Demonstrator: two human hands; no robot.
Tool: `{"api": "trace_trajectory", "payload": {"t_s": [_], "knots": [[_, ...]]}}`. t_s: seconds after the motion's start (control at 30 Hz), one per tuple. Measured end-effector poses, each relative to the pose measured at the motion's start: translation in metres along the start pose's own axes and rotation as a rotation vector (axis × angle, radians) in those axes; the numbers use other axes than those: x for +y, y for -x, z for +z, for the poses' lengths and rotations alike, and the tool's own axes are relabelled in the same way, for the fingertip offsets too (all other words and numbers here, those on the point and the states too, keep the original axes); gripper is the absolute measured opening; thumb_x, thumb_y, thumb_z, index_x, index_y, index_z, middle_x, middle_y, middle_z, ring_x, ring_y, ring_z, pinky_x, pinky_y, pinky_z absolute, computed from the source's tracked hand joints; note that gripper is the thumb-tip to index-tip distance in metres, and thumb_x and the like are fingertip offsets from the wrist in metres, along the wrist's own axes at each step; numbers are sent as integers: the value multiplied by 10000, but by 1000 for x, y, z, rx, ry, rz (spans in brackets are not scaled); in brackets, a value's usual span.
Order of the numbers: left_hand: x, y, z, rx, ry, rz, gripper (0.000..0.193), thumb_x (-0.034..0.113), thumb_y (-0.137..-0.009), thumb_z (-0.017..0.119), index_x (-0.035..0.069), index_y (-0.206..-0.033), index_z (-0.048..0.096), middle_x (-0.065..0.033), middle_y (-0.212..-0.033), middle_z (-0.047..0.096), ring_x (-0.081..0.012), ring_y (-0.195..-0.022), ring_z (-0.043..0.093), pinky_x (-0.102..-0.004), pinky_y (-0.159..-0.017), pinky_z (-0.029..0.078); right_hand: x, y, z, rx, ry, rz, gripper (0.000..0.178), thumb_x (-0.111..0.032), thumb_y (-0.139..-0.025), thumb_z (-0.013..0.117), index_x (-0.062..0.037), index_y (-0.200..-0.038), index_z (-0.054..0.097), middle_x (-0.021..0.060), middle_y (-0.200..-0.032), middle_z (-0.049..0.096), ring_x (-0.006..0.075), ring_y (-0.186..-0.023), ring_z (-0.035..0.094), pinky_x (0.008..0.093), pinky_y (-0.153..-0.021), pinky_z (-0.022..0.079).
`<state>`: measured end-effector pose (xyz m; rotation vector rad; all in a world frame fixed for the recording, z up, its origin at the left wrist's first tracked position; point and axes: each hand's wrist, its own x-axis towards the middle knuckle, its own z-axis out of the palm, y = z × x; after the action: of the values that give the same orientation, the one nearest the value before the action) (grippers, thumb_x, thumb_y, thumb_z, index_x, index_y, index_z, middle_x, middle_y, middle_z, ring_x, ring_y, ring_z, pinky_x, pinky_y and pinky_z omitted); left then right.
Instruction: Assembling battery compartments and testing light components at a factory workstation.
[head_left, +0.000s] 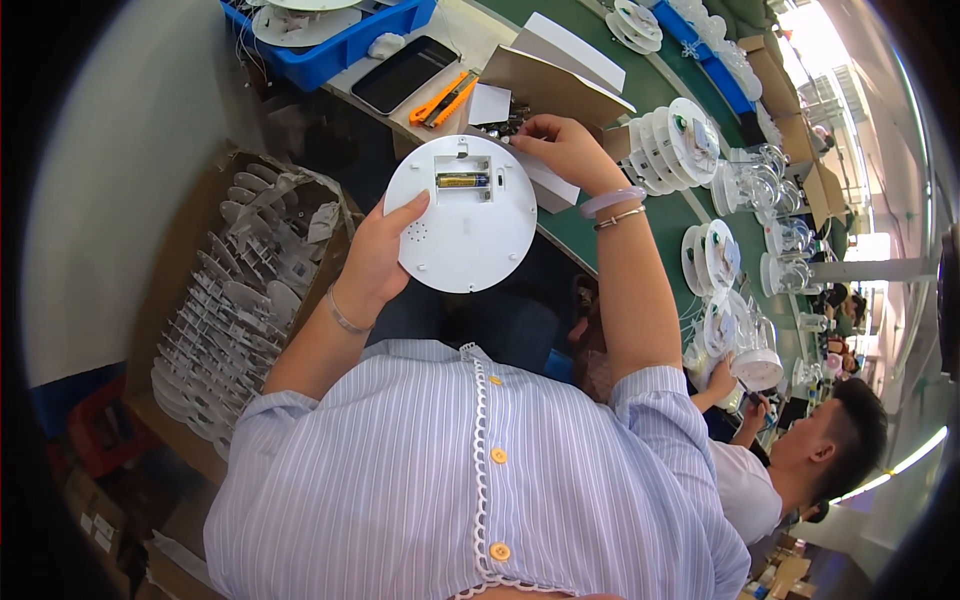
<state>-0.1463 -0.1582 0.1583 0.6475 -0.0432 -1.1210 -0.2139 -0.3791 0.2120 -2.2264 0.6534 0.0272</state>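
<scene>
Two hands work over a round white disc (462,215) held above the lap, near the edge of the green worktop (668,218). The left hand (380,255) grips the disc by its left rim, thumb laid across the face. An open battery compartment (463,180) at the disc's far side holds one yellow battery (461,181). The right hand (565,148) reaches to the disc's far right rim with fingers curled; whether it pinches anything cannot be told. Just beyond the disc lie a brown cardboard box (545,88), an orange utility knife (443,98) and a black tray (404,73). A blue bin (335,50) stands farther left. Stacks of white discs (672,147) line the worktop to the right. A carton of clear plastic parts (240,300) sits at lower left. Another person (800,455) works at lower right.
</scene>
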Motion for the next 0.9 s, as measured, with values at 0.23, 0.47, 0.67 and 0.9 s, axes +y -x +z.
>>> {"api": "trace_trajectory", "payload": {"t_s": [0.23,0.47,0.67,0.9], "knots": [[4,1,3,20,-9,22,375,83,-807,492,-8,-1151,374,-139,-1062,506,-224,-958,528,-327,-808,446,10,6,-11,-67,36,-61,204,-176,-774,559,-19,-903,583,25,-797,578,77,-715,491,206,-662,399],[9,2,0,-9,34,89,358,70,-803,493,-7,-1137,389,-137,-1065,507,-230,-957,526,-326,-811,443,13,16,-18,-88,-135,-222,187,-122,-771,561,-6,-917,578,31,-805,581,73,-753,504,202,-657,406],[13,-2,7,11,7,149,358,51,-795,496,19,-1140,403,-129,-1054,517,-227,-950,526,-333,-820,430,-32,44,16,315,-571,-402,181,-95,-813,515,-16,-971,553,19,-810,575,58,-725,508,184,-639,412],[-13,-10,32,0,-108,47,344,90,-791,509,35,-1123,439,-99,-1027,541,-210,-907,543,-328,-784,443,-20,86,39,419,-229,-535,153,-13,-690,581,-10,-843,580,69,-782,589,168,-749,546,273,-657,434]]}}
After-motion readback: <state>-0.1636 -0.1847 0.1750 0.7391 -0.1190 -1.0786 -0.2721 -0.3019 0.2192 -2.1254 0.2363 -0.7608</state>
